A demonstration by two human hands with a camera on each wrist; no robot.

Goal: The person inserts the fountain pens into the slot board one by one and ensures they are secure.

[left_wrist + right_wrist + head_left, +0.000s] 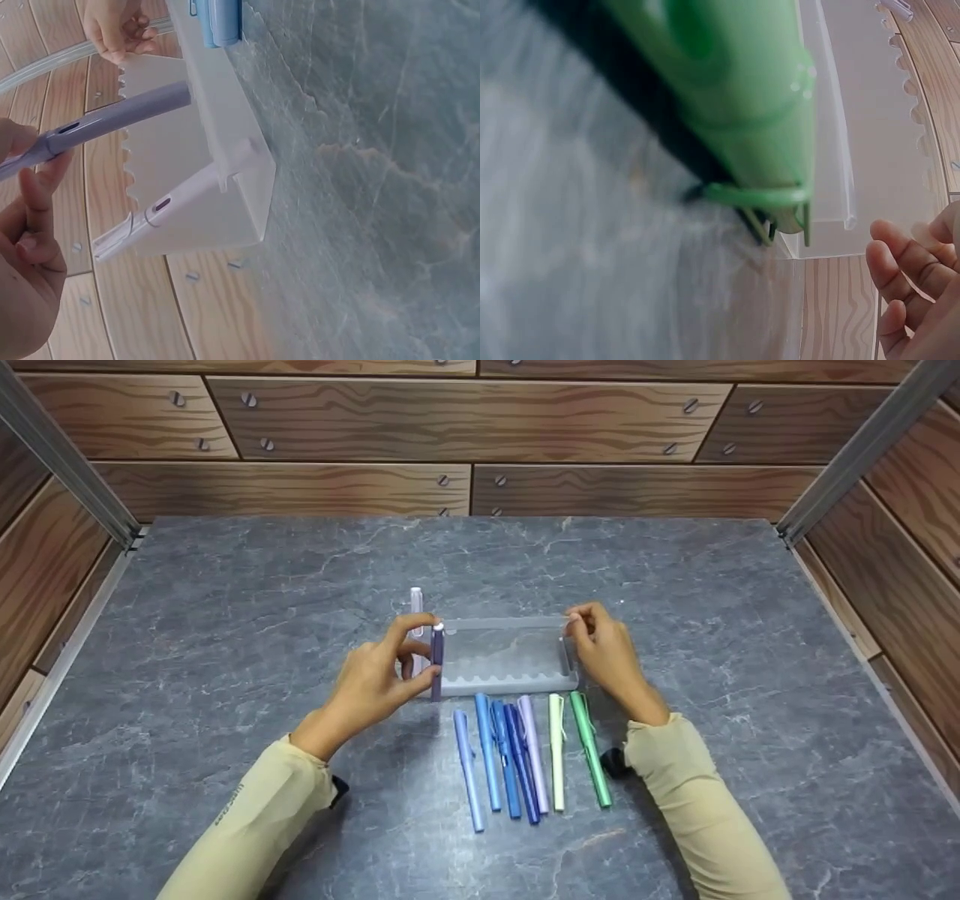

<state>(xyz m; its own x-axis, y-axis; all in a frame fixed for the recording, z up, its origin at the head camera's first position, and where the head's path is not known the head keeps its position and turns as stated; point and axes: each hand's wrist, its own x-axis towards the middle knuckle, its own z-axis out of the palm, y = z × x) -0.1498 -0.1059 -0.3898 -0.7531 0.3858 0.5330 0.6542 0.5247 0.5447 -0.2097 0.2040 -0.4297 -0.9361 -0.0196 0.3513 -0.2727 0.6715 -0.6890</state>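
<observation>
My left hand [373,671] pinches a dark purple pen [437,656] between thumb and fingers, at the left end of a clear pen stand [510,687] with notched edges. In the left wrist view the purple pen [124,116] slants over the stand, its lower end close to the base. A pale lilac pen [176,196] leans in the stand's end place. At the other end, my right hand [609,649] pinches the stand's upper right corner. The right wrist view shows its fingers [907,259] by that corner, with a green pen large in front.
In front of the stand lie several pens: a light blue pen [469,769], more blue ones, a lilac pen [534,754], a pale green pen [556,754] and a green pen [591,750]. Wood-patterned walls [465,420] border the grey marbled table [225,585].
</observation>
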